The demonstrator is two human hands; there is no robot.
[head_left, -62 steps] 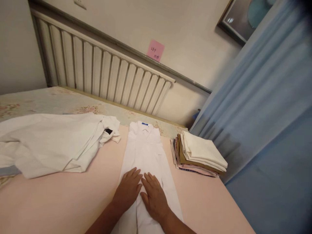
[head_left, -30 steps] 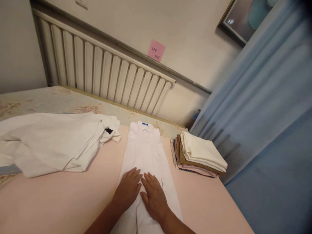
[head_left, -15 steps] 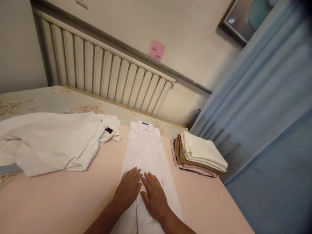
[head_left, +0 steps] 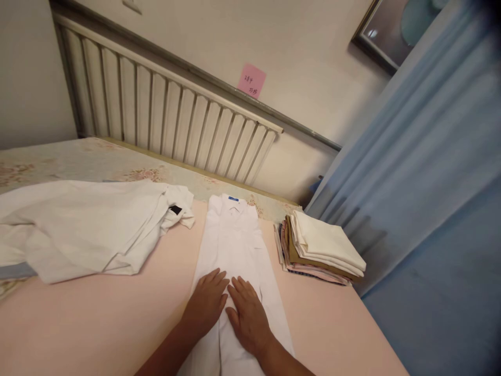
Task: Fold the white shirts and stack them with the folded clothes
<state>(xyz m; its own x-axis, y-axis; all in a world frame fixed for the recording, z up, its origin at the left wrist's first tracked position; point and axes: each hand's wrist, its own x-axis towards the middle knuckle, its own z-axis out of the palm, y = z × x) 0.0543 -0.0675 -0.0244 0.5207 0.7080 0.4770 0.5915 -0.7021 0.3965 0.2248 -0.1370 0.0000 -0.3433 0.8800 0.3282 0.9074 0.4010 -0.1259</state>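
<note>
I'm looking at a pale wall [head_left: 309,73] crossed by a grey rail or pipe [head_left: 297,124] — I can't tell which — above a ribbed cream radiator [head_left: 172,112]. A pink handwritten note [head_left: 251,81] sits mid-wall, a framed picture [head_left: 387,31] upper right, and a blue curtain [head_left: 422,156] fills my right side.

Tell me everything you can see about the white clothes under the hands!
The white garment looks like smooth cloth with a few creases. It lies flat in a long strip, narrower at its collar end, mostly on the pink sheet. A small blue label shows at the collar, which points away from the person. The left hand and right hand rest on it, fingers spread. Its near end runs out of the picture.
</note>
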